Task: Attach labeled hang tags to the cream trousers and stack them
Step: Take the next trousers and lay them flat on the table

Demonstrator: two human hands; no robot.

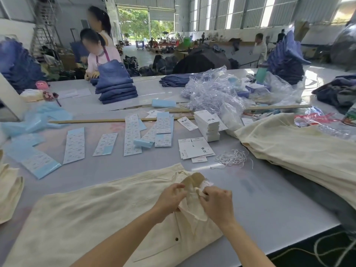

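Both hands (194,201) pinching trousers (86,218), waistband seemingly rightward

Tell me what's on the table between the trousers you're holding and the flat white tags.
Head view: mostly bare table between the trousers and the flat tags, apart from one small white label lying just before the tags.

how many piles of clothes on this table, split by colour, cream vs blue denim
Cream: 3 – the trousers both hands work on, the pile on the right, the pile at the left edge
Blue denim: 4 – the folded stack, the flat pile, the tall stack far right, the heap far left
Total: 7
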